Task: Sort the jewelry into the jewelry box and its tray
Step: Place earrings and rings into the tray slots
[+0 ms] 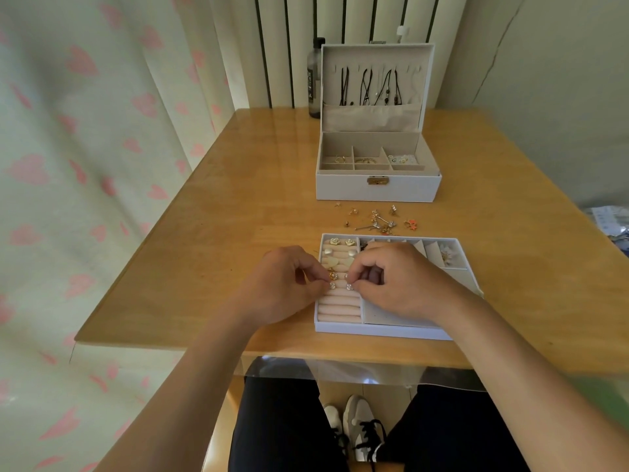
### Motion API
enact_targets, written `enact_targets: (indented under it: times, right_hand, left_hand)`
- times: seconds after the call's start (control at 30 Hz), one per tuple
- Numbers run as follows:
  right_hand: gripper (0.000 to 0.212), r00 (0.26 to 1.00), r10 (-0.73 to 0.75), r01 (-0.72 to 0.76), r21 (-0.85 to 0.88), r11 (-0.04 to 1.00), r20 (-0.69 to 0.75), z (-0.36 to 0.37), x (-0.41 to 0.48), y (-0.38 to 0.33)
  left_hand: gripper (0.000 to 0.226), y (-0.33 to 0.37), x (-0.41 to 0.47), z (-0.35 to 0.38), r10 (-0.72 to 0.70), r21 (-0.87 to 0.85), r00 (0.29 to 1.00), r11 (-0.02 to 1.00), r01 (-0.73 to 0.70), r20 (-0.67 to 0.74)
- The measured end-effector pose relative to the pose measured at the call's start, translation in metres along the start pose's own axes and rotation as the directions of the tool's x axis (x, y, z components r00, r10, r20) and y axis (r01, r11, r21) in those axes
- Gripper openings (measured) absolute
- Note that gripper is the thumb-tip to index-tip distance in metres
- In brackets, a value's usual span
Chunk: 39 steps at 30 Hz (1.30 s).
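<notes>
Tray: left hand and right hand each pinch a stud, loose jewelry beyond

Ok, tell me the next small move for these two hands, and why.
Probably press both studs down into the slot between the pink rolls, then let go. The left hand and right hand each pinch one on the tray, and a loose pile waits beyond it.

Glossy wooden table; seemingly velvety tray rolls.
</notes>
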State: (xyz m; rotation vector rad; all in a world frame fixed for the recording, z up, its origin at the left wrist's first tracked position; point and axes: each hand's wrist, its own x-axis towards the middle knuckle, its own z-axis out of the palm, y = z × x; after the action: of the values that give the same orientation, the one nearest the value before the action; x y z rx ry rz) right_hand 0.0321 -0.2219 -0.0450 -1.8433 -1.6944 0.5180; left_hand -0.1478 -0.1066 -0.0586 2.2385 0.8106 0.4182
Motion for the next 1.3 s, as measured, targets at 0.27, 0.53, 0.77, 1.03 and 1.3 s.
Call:
enact_targets:
  times: [0.27, 0.53, 0.77, 1.03, 1.3]
  right_hand:
    - [0.007, 1.0, -0.015, 0.016, -0.1, 0.995, 0.011, 0.0043, 0.0022, -0.0023]
    - [0.008, 1.0, 0.029, -0.029, -0.103, 0.994, -0.003, 0.0063, 0.0038, -0.0011]
    - [0.014, 1.0, 0.0, 0.0, -0.035, 0.999, -0.002, 0.0046, 0.0011, 0.0028]
    - [0.014, 0.998, -0.027, 0.033, -0.127, 0.991, 0.048, 0.0046, 0.0034, 0.0039]
    - [0.019, 0.989, -0.083, 0.115, -0.281, 0.953, 0.123, 0.0016, 0.0037, -0.002]
  left_hand:
    - [0.004, 0.0065, -0.0003, 0.0008, 0.011, 0.091, 1.0, 0.996, -0.011, 0.002]
    - [0.002, 0.0086, 0.0002, 0.0014, -0.019, 0.139, 1.0, 0.99, 0.016, 0.017]
    - [0.003, 0.0067, -0.0031, 0.0005, 0.019, 0.067, 1.0, 0.998, -0.019, 0.006]
    - [0.004, 0.0086, -0.0006, 0.0039, 0.045, 0.088, 0.999, 0.995, -0.045, 0.001]
    - [0.004, 0.0081, -0.0007, 0.0029, 0.049, 0.117, 0.999, 0.992, -0.05, 0.01]
